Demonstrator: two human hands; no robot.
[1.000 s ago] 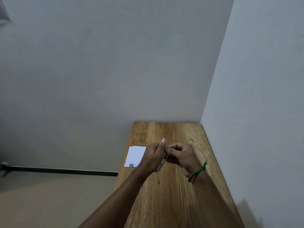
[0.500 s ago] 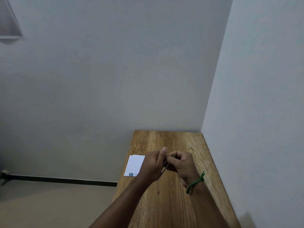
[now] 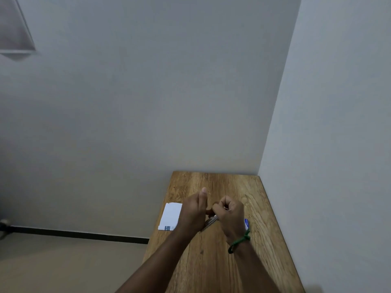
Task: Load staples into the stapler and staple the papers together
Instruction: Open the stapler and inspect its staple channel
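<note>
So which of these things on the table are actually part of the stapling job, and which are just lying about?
Part of the job:
- stapler, a metal piece held between left hand and right hand
- white paper at the table's left edge

Just there:
- green wrist band
- small blue-and-white item behind the right hand, unclear what

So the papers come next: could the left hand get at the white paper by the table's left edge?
Probably yes. The white paper lies flat just beside the left hand, with nothing on it, but that hand and the right hand are both closed on the metal stapler, so it must let go first.
</note>
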